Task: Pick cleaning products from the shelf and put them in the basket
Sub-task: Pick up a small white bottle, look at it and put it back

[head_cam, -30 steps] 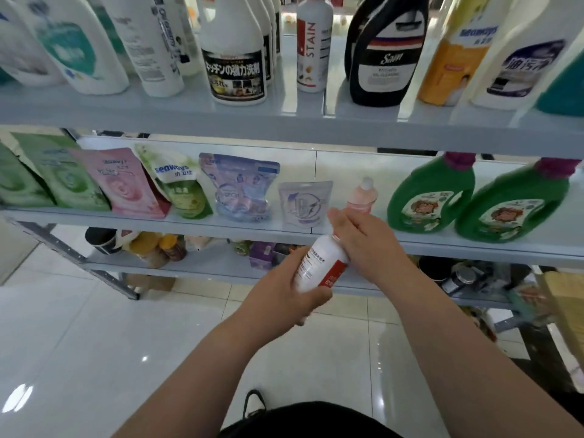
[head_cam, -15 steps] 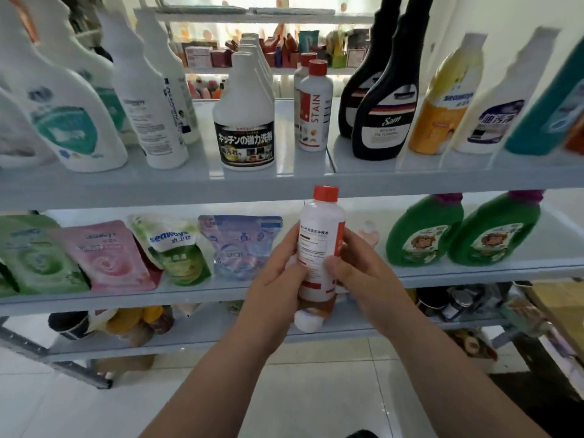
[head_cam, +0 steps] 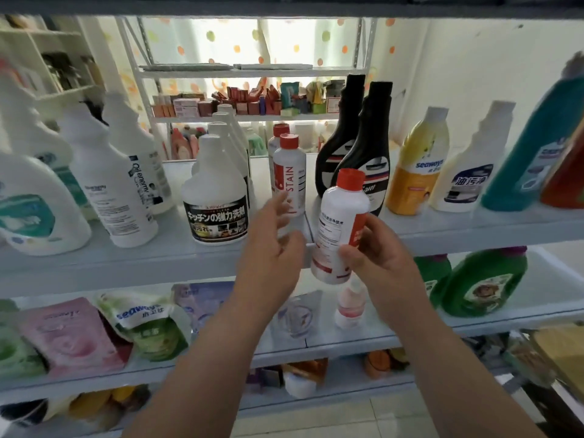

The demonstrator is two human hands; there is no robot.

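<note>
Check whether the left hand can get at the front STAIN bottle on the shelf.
Probably yes: the left hand is open and empty, fingertips just before the STAIN bottle, nothing between them. The right hand holds its red-capped bottle off to the right.

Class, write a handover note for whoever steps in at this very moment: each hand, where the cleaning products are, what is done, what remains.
Right hand: grips a red-capped white bottle, cap up, before the upper shelf.
Left hand: open, beside the bottle, holding nothing.
Done: one bottle off the shelf. Matching bottles stand on it.
Left: put it in the basket, which is out of view; then pick more.
</note>
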